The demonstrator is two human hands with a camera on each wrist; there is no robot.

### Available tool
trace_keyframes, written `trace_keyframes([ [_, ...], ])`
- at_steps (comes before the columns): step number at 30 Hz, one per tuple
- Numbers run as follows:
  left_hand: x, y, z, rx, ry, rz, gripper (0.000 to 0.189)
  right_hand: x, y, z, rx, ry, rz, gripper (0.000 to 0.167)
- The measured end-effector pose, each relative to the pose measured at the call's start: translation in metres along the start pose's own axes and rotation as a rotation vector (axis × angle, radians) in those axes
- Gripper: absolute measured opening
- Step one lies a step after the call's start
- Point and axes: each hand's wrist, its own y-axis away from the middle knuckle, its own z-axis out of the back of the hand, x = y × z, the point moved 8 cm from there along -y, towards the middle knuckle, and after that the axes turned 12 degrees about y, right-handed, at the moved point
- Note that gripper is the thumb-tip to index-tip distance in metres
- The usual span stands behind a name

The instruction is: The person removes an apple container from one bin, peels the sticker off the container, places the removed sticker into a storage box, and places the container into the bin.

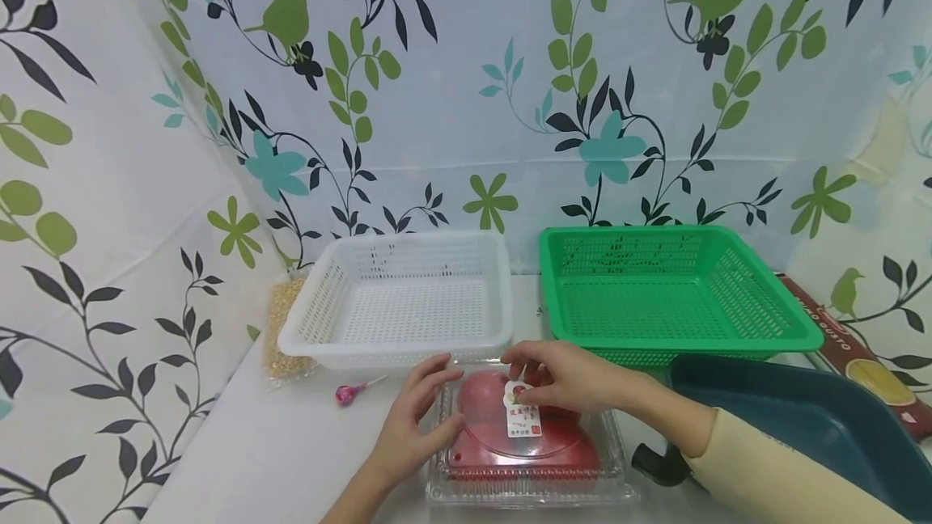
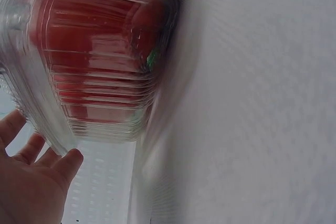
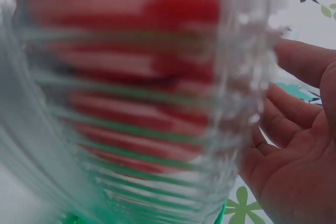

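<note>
A clear plastic clamshell box [image 1: 535, 488] stands on the white table with large, smooth red tomatoes or similar fruit [image 1: 484, 443] inside. A white label [image 1: 523, 420] is stuck on its lid. At the box's left edge is my left hand [image 1: 413, 427], thumb and fingers apart; in the left wrist view its fingertips [image 2: 73, 157] touch the rim. My right hand [image 1: 575, 378] is over the far right part of the lid, with loosely bent fingers and the thumb near the label. The right wrist view shows its palm [image 3: 299, 182] beside the ridged plastic, nothing visibly gripped.
Behind the box stand a white basket [image 1: 396, 354] and a green basket [image 1: 677, 344]. A dark blue pan [image 1: 801, 427] lies at the right, beside a brown packet [image 1: 866, 366]. A wrapped lollipop [image 1: 345, 395] and a bag of yellow grains [image 1: 284, 322] lie at the left.
</note>
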Motion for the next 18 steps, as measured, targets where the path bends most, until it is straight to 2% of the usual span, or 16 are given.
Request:
trace_keyframes([
  [18, 0.0007, -0.0003, -0.0005, 0.001, 0.003, -0.002, 0.046, -0.0004, -0.0047, -0.0005, 0.001, 0.023, 0.025, 0.035],
])
